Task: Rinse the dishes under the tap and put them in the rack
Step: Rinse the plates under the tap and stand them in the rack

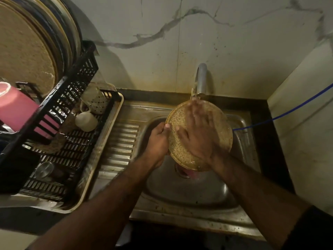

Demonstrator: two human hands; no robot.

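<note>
The left hand grips the speckled plate by its left rim, tilted over the sink bowl. The right hand lies flat, fingers spread, on its face, beneath the running tap. The black rack stands past the sink's left edge, holding cups.

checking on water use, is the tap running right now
On. Water pours from the tap spout onto the top edge of the speckled plate held over the sink.

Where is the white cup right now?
The white cup lies in the black rack, left of the sink, just below a spotted cup.
</note>
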